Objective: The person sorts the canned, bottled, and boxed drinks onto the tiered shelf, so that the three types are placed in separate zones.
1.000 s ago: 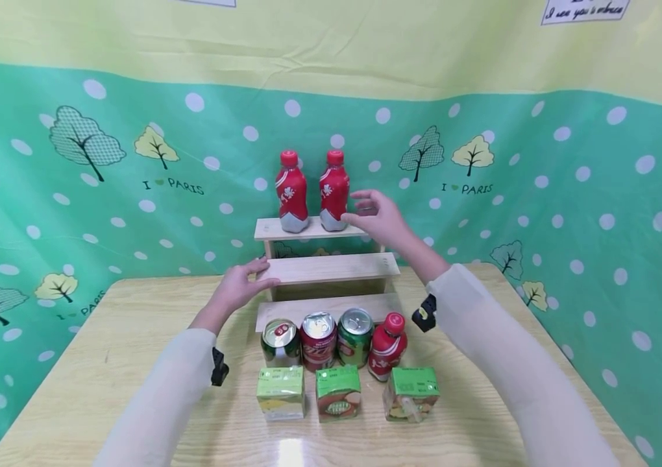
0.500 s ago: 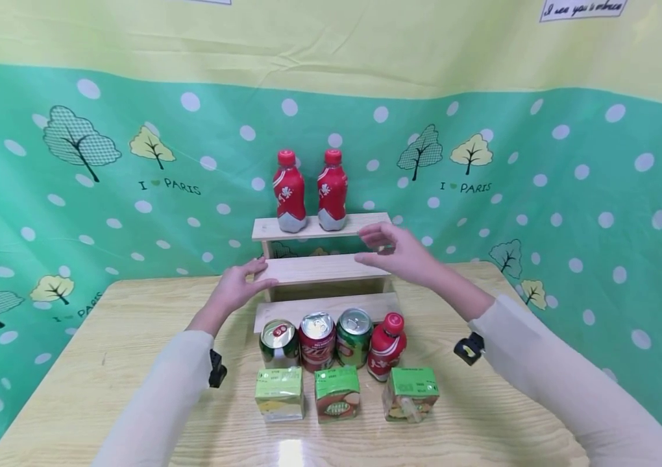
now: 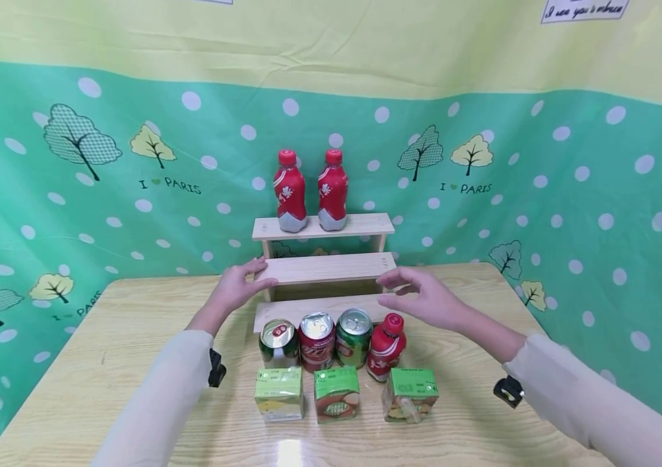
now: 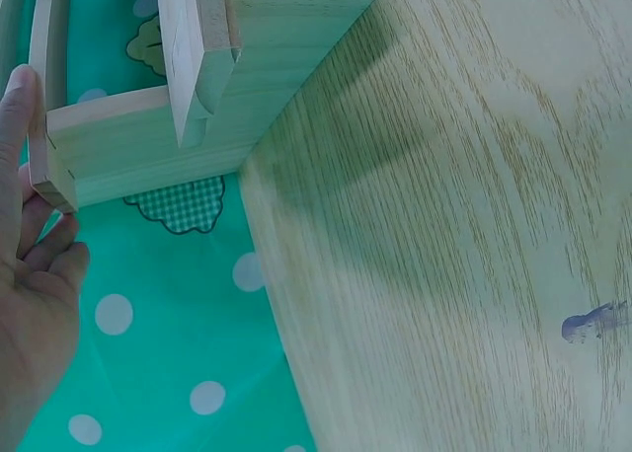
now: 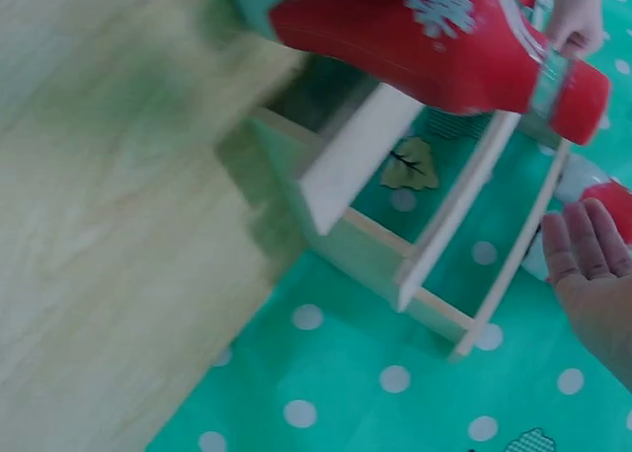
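Right hand (image 3: 424,301): loosely curved, grasping nothing; lowered over the last second from beside a red plastic bottle with silvery base (image 3: 333,194) atop the tiered pale wooden rack (image 3: 331,268), upper middle of the frame, to just above a matching red plastic bottle (image 3: 386,350) on the wood-grain worktop (image 3: 132,324), lower centre. Judged as attention passing to the lower bottle. Left hand (image 3: 234,285): pinching the rack's left end. Right wrist view: hand cut off at right edge, lower bottle at top.
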Demonstrator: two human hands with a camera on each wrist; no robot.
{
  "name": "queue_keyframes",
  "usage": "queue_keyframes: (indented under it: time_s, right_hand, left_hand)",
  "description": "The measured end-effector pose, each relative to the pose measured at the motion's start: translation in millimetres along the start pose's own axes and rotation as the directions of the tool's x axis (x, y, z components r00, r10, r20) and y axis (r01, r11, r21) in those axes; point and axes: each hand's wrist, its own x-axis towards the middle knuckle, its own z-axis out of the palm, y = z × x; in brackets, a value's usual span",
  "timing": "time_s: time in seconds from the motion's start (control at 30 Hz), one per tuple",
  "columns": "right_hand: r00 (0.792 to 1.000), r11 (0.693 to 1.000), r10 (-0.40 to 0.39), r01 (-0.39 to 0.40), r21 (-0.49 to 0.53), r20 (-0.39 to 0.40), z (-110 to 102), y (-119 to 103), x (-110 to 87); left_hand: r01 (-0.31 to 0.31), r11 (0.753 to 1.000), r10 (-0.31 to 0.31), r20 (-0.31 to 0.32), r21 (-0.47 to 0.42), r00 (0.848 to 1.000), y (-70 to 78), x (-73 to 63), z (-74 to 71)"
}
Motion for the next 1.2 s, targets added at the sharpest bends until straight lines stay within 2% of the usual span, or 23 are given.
queue_keyframes:
  time_s: [0.07,0.2,0.4,0.97,1.2]
  right_hand:
    - [1.0,1.0,-0.017,0.017,-0.007,0.011,2,3,-5.7]
    - [0.999,1.0,-0.001,0.001,-0.005,0.032,6,10,-16.6]
    - [0.999,1.0,0.024,-0.024,-0.012,0.023,11,20,-27.3]
    - [0.998,0.998,0.064,-0.064,-0.019,-0.018,29,46,-41.7]
    - [0.996,0.996,0.084,-0.084,0.003,-0.005,36,54,-44.8]
  left_hand:
    - [0.001,1.0,-0.001,0.001,0.002,1.0,0.1,-1.0,-0.5]
    - [0.005,1.0,-0.005,0.001,0.001,1.0,-0.1,-2.5,-0.9]
    - [0.008,1.0,-0.008,0.002,0.001,1.0,-1.7,-3.2,-0.8]
    - [0.007,1.0,-0.007,-0.001,-0.006,1.0,1.4,-2.1,-0.9]
    - [0.007,1.0,-0.007,0.002,-0.004,1.0,2.8,-2.1,0.0]
